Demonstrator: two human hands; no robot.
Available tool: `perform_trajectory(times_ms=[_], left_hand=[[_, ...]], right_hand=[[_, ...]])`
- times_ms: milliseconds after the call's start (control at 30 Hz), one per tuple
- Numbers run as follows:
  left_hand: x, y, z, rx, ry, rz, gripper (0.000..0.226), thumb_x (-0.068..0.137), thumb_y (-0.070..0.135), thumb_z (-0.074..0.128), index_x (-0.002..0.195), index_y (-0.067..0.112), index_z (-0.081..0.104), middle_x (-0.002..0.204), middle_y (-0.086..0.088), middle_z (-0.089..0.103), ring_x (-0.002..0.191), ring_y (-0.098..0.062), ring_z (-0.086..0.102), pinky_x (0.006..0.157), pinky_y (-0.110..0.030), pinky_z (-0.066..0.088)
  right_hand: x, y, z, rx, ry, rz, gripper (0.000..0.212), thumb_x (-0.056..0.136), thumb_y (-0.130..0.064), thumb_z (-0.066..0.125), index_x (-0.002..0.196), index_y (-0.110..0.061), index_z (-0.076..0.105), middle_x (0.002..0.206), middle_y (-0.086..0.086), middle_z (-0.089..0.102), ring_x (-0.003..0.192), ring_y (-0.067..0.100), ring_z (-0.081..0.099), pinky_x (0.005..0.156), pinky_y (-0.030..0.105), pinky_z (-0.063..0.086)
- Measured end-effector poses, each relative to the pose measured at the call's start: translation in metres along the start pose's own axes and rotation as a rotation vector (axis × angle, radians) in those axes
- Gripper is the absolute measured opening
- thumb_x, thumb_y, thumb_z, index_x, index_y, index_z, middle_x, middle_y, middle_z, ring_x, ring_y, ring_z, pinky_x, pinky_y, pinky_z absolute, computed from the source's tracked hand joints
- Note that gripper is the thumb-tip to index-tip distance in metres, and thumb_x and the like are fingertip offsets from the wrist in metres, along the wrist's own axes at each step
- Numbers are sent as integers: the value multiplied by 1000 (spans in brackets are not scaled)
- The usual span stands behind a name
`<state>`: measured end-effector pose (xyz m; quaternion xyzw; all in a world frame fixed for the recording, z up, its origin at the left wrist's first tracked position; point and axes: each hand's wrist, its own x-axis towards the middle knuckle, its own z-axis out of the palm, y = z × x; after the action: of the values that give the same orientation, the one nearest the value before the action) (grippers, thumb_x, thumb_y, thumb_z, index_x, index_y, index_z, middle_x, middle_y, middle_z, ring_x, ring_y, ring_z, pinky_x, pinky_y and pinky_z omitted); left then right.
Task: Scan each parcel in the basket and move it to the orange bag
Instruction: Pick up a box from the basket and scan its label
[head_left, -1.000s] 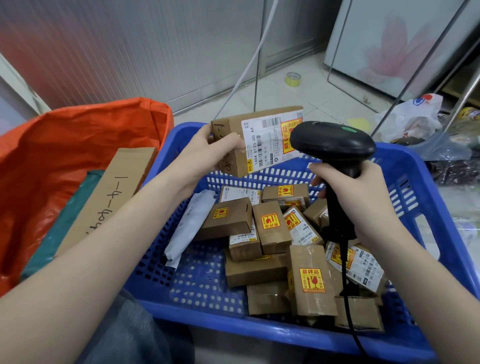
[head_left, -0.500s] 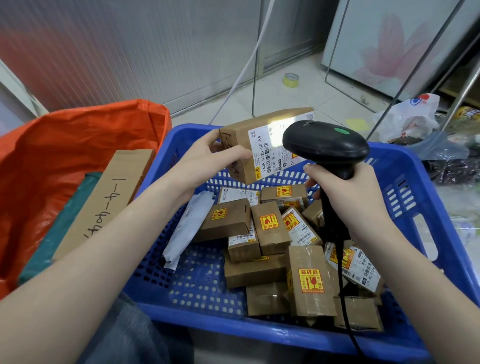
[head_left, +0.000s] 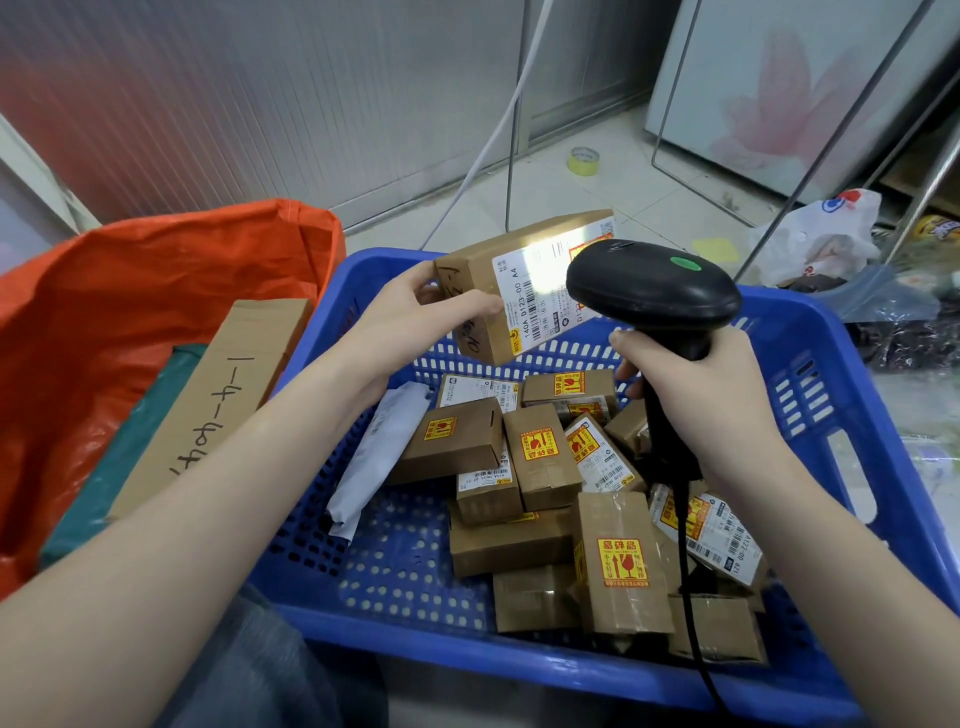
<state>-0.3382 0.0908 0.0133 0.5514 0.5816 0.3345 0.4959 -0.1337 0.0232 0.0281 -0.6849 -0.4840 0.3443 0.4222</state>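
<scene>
Both forearms reach forward, left grip (head_left: 415, 317) and right grip (head_left: 691, 384) curled closed.

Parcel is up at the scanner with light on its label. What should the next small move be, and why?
Probably carry the held parcel left into the orange bag. The left hand grips it, the scanner in the right hand points at its lit label, so the scan looks done or nearly so.

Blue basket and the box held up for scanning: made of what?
Blue basket: looks like moulded hard plastic, slightly glossy, with regular slots and holes in its walls and floor. Held box: apparently brown cardboard, matte, with a glossy white label that glares.
</scene>
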Motion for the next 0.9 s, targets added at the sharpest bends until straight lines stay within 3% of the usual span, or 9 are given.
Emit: perform_trajectory(times_ms=[200, 367, 533, 767, 900], left_hand=[[0, 1, 0, -9, -3, 13, 29, 81, 34, 72, 108, 36, 63, 108, 16, 67, 105, 0, 59, 82, -20, 40], [-2, -1, 4, 30, -61, 49, 33, 79, 36, 74, 110, 38, 63, 113, 13, 68, 110, -5, 59, 94, -29, 42], [-1, 0, 3, 30, -43, 58, 30, 80, 34, 72, 108, 38, 62, 114, 13, 67, 108, -2, 57, 85, -23, 40], [3, -4, 2, 48, -13, 85, 41, 80, 38, 72, 119, 33, 61, 118, 12, 64, 112, -5, 56, 90, -27, 44], [1, -1, -6, 34, 59, 123, 50, 80, 37, 74, 126, 28, 56, 115, 11, 62, 103, 0, 59, 71, -11, 47]], right_hand=[[2, 0, 0, -6, 9, -2, 20, 87, -22, 63, 81, -3, 64, 76, 10, 68, 68, 13, 61, 58, 22, 41], [2, 0, 0, -4, 10, -9, 19, 86, -22, 63, 78, -5, 64, 74, 11, 67, 66, 14, 61, 60, 23, 44], [2, 0, 1, 2, 17, -3, 18, 86, -23, 63, 78, -7, 63, 72, 7, 66, 66, 11, 60, 61, 25, 45], [0, -1, 1, 43, -19, 29, 15, 85, -25, 66, 93, -12, 65, 81, 3, 68, 67, 11, 61, 60, 23, 44], [-4, -3, 4, 47, -59, 18, 10, 84, -27, 68, 89, -22, 61, 82, 4, 67, 75, 16, 65, 70, 30, 50]])
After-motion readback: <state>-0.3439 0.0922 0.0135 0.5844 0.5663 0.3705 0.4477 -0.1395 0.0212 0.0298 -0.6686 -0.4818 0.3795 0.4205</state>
